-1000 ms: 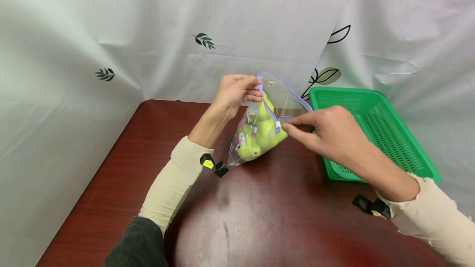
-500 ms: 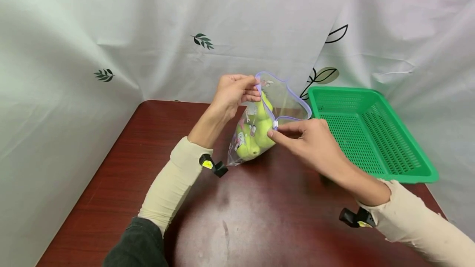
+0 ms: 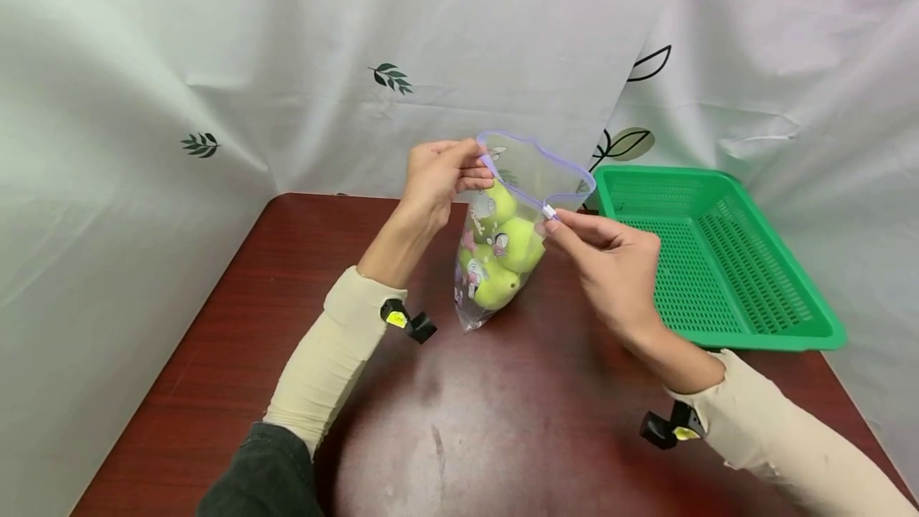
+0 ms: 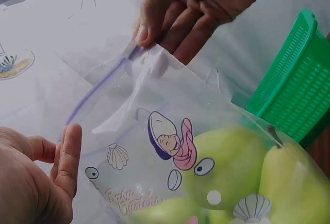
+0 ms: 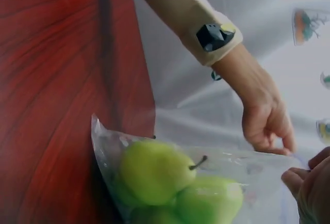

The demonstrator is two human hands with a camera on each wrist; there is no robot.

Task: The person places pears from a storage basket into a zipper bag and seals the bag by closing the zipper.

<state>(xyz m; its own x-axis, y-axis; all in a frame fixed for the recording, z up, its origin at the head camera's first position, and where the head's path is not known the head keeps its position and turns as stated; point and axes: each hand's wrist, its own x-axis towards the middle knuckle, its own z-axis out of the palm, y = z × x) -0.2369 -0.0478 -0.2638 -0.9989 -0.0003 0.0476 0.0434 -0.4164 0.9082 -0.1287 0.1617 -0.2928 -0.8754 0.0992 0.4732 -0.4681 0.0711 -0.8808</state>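
A clear zip bag [image 3: 474, 305] with a purple rim and cartoon prints holds several green pears [image 3: 518, 244]. My left hand [image 3: 439, 180] pinches the left corner of the bag's mouth between thumb and fingers. At the front right of the mouth, my right hand [image 3: 610, 262] pinches the rim by the white slider [image 3: 550, 212]. The mouth gapes behind the slider in the head view. In the left wrist view, the purple zip strip [image 4: 98, 91] runs taut between both hands. A pear with a dark stem [image 5: 157, 171] shows through the plastic in the right wrist view.
To the right of the bag stands a green plastic basket [image 3: 793, 340] with slatted walls, partly behind my right hand. Beneath is a dark red wooden table [image 3: 287, 262]. White printed sheeting [image 3: 459, 38] hangs close behind the table.
My right hand moved left to the slider, then a little up with the rim. The bag has turned and hangs more upright. My left hand, still pinching the corner, shifted slightly left.
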